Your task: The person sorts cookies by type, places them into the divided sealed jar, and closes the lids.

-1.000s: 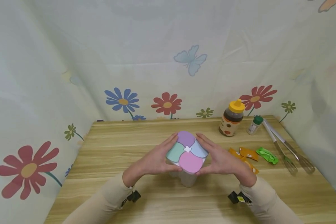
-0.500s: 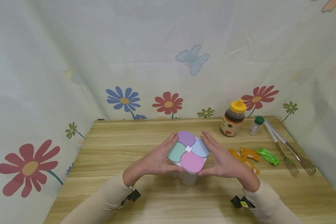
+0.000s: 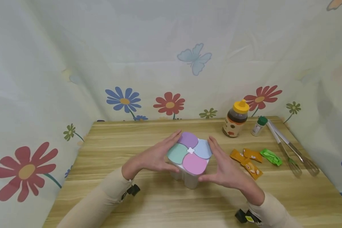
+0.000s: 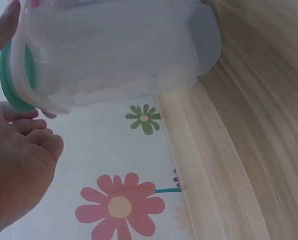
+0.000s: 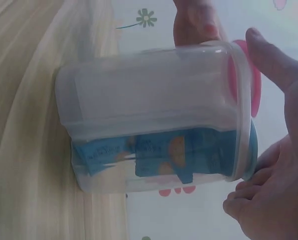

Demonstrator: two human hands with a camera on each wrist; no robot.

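Clear four-lidded container (image 3: pixel 189 158) stood mid-tabletop (image 3: pixel 131 139), all lids seated, blue packets visible inside. Left hand (image 3: pixel 154 155) and right hand (image 3: pixel 226 169) cupped its rim, fingers nearly straight. Not lifted; orange sachets (image 3: pixel 246 158) lay toward the right edge.

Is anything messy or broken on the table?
Nothing looks broken or spilled. The flower-lid container stands upright between the left hand and right hand. The orange packets just lie loosely scattered beside it.
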